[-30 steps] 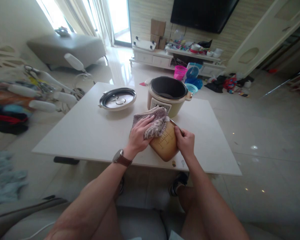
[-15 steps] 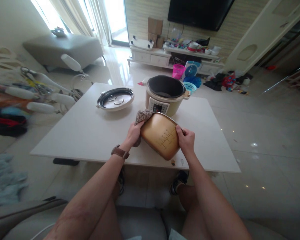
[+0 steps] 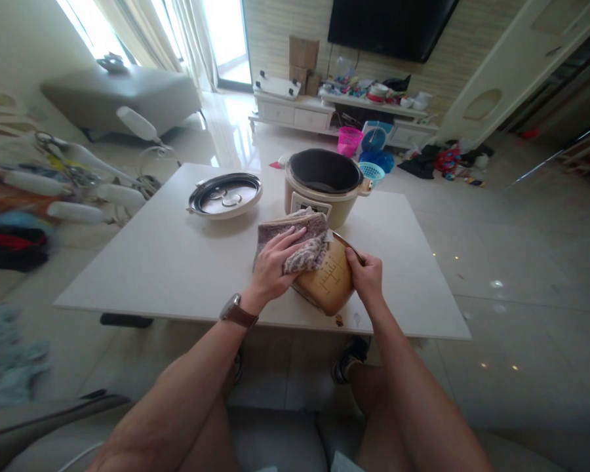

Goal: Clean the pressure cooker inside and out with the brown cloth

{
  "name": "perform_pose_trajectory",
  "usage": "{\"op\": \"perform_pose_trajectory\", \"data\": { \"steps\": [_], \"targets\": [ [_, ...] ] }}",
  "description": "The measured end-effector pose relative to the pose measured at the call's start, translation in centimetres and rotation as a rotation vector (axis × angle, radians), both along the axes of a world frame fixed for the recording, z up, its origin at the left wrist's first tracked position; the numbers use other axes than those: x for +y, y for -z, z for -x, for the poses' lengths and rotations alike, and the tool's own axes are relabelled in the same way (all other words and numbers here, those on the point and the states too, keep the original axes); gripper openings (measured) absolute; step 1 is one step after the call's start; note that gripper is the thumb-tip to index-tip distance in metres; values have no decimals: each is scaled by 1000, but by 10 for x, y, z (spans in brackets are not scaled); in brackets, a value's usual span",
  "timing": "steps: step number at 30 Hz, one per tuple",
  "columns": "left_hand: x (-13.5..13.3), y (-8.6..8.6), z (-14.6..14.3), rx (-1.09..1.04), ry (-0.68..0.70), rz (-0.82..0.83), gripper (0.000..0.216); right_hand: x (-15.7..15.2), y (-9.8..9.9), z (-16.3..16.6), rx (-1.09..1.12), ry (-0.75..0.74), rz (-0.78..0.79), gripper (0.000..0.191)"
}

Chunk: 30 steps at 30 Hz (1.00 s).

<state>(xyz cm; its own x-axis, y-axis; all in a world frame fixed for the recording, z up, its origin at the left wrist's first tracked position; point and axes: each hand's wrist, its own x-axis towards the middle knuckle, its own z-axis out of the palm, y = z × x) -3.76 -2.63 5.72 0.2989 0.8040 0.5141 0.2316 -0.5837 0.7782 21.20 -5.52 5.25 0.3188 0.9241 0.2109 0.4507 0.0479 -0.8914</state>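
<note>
Noted at centre of frame: tan inner pot (image 3: 335,286), tipped over, outer wall with dark scale marks turned toward the camera, rim toward upper right. Cannot tell whether touching table (image 3: 147,265) beneath or held just above.

Left hand (image 3: 274,265), centre: laid palm down, fingers nearly straight and close together, on grey-brown patterned cloth (image 3: 316,231). Pressing cloth flat over left part of pot wall; cannot tell how far thumb hooks under. Watch with brown strap (image 3: 239,313) on that wrist.

Right hand (image 3: 366,278), just right of centre: closed on pot at rim, thumb on outer wall. Cannot see fingertips behind rim.

Behind the 2 hands, upper centre: cooker body (image 3: 345,211), upright on table, open at top, dark inside, control panel facing the camera and partly covered by cloth. Left of it and apart: lid (image 3: 226,203), lying with metal inner face up.

Background, top of frame: black screen (image 3: 391,27) on wall; low white cabinet (image 3: 292,117) below, with brown boxes (image 3: 303,52) stacked on top. Pink basket (image 3: 349,141) on floor beside cabinet. Upper left: grey padded seat (image 3: 122,98) near curtains
</note>
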Motion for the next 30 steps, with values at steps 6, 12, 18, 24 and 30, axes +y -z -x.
{"op": "perform_pose_trajectory", "data": {
  "steps": [6,12,18,24,30],
  "targets": [
    [15,10,2,-226,-64,242,49,0,3,2,-25,28,-46,61],
    [29,33,3,-497,-228,780,51,1,6,-3,-36,17,-77,64],
    [18,29,-3,-422,-255,679,45,-1,-17,-4,-261,-60,-54,56],
    [-2,19,-13,-205,-107,246,45,-8,-32,5,-258,120,-13,68],
    [7,24,-12,-285,-122,396,45,-2,-13,-4,-41,119,-11,68]
  ]
}}
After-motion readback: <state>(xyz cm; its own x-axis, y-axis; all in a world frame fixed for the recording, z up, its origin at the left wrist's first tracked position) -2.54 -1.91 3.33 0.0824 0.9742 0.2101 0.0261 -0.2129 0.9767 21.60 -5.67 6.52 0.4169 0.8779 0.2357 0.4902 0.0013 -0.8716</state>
